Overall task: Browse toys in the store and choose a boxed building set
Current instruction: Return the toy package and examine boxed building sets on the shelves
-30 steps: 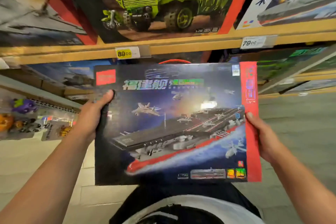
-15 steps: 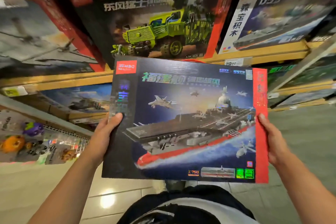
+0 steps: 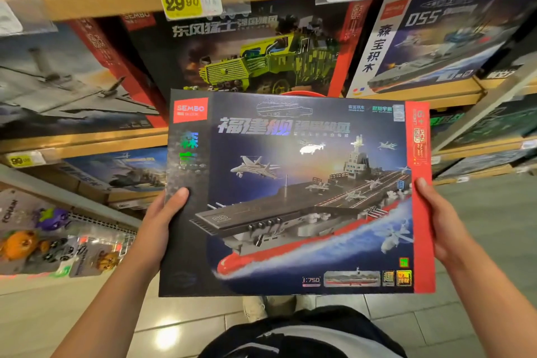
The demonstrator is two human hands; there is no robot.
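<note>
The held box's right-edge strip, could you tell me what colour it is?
Red, with small printed text, running down the aircraft carrier box; the head view shows it.

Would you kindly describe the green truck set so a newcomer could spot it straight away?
Look at the wooden shelf carrying the yellow 29.90 price tag. Directly beneath it stands the green truck box, just above the aircraft carrier box. Its neighbours picture a grey jet and a warship.

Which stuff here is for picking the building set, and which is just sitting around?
For the job:
- aircraft carrier box, held at its side edges
- left hand
- right hand

Just sitting around:
- green truck box on the shelf
- yellow price tag
- hanging small toys, lower left
</note>
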